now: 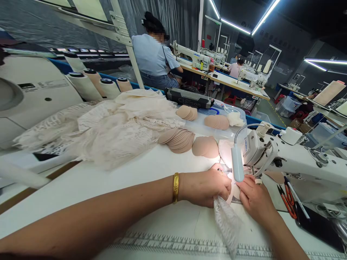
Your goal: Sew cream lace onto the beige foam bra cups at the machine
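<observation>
My left hand (207, 186), with a gold bracelet at its wrist, is closed on white lace fabric (226, 220) that hangs below the fist toward the table's front. A small grey, metallic item (224, 168) shows at its fingers; its kind is unclear. My right hand (255, 196) rests just right of it, fingers stretched out and thumb apart, fingertips touching pale fabric by the presser foot. The white sewing machine (300, 155) stands at the right, its needle area largely hidden. A lit lamp (238, 164) on a bent neck shines between the hands.
Beige oval pads (177, 141) lie in stacks beyond my hands, some on a clear plastic tray (200, 124). Lace fabric (121, 126) is heaped at left near thread cones (84, 85). Orange-handled scissors (288, 202) and a black phone-like slab (320, 225) lie right. A person (154, 57) sits behind.
</observation>
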A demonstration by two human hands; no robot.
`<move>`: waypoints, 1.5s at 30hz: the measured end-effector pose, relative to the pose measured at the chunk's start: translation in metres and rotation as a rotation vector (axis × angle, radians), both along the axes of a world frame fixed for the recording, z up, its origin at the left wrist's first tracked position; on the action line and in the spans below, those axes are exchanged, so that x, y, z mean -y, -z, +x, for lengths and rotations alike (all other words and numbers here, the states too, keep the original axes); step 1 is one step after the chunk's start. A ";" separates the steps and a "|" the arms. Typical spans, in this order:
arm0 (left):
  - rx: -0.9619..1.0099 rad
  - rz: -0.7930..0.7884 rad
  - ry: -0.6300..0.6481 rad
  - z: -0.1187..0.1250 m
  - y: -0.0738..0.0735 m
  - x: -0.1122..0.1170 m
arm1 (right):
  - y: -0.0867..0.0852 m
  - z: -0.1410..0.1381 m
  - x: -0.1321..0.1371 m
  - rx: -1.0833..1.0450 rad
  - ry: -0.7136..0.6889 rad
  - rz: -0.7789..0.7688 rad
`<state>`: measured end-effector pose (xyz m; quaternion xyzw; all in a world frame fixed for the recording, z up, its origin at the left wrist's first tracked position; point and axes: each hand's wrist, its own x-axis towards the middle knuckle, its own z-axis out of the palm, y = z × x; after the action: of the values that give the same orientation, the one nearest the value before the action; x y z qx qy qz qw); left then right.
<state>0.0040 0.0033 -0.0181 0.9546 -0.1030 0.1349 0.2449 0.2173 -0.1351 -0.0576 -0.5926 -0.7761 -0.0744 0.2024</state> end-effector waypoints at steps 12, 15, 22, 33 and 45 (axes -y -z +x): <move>0.032 -0.038 -0.004 -0.001 0.001 -0.004 | 0.006 0.003 -0.001 -0.009 0.014 -0.012; 0.008 -0.027 -0.004 -0.002 0.000 -0.004 | 0.006 0.003 -0.001 -0.008 0.015 -0.011; 0.016 -0.068 -0.028 0.000 0.001 -0.010 | 0.010 0.004 0.000 0.021 0.026 0.023; 0.057 0.064 -0.069 0.005 0.004 -0.017 | 0.000 0.002 0.003 -0.022 -0.074 0.012; 0.091 0.259 -0.129 0.005 0.006 -0.016 | -0.017 -0.005 0.010 -0.078 -0.298 -0.123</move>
<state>0.0092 0.0190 -0.0238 0.9757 -0.0692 0.1793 0.1056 0.2126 -0.1447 -0.0402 -0.4845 -0.8502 0.0273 0.2043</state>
